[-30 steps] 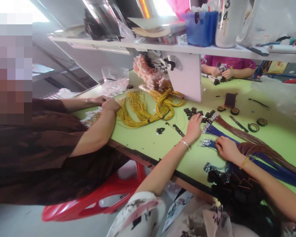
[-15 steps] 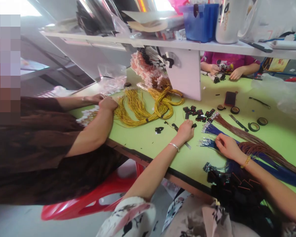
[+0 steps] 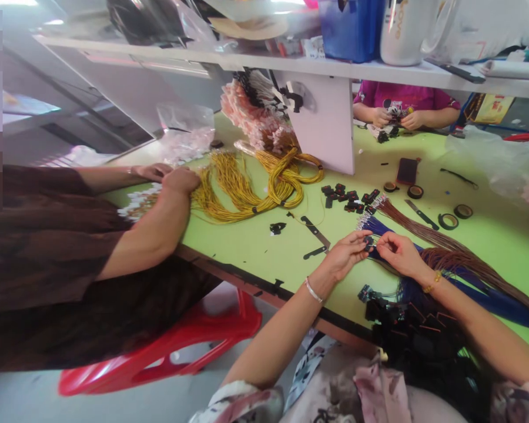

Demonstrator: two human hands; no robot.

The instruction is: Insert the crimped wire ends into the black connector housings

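Observation:
A small black connector housing (image 3: pixel 368 241) is gripped in the fingertips of my left hand (image 3: pixel 347 255). Close against it, my right hand (image 3: pixel 397 252) pinches a thin wire by its metal-tipped end; whether the tip is inside the housing I cannot tell. Beneath and beyond my right hand run bundles of blue wires (image 3: pixel 489 298) and brown wires (image 3: pixel 480 254) with silvery terminals at their left ends. Several loose black housings (image 3: pixel 350 198) lie behind my hands. A heap of black connectors with wires (image 3: pixel 423 338) sits by the front edge, under my right forearm.
Yellow wire bundles (image 3: pixel 251 202) lie left, where a co-worker's hands (image 3: pixel 180 179) work. A dark blade (image 3: pixel 315 234) rests nearer me. Tape rolls (image 3: pixel 448 221), a cutter knife (image 3: pixel 422 214) and a phone-like dark object (image 3: pixel 407 171) are at right. Overhead runs a shelf (image 3: pixel 247 61); another person (image 3: pixel 403 108) sits opposite.
My left hand has moved right, from above the blade to beside my right hand, carrying a black housing. My right hand has lifted a wire end to it. The view has shifted slightly.

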